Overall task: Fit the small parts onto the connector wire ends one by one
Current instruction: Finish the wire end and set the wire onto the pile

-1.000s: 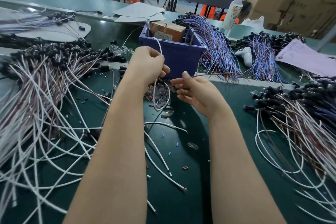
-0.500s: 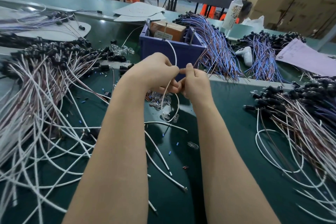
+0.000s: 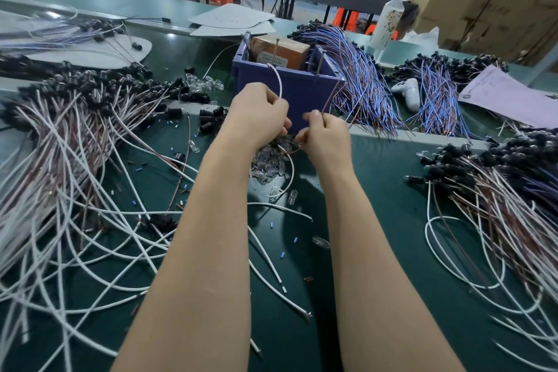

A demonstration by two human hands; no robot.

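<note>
My left hand grips a white wire that arches up out of its fist and loops down below it. My right hand pinches a thin brown wire that rises from its thumb toward the blue bin. Both hands sit close together, just above a heap of small clear parts on the green mat. What lies between the fingertips is hidden.
A blue bin with a cardboard box stands right behind the hands. White wires with black connectors pile up at left, a similar pile at right. Blue-brown wire bundles lie behind. Loose white wires and tiny blue bits scatter over the mat.
My hands came together from apart, then lowered a little toward the clear parts. The right hand now pinches the brown wire; the white wire still arches from the left fist.
</note>
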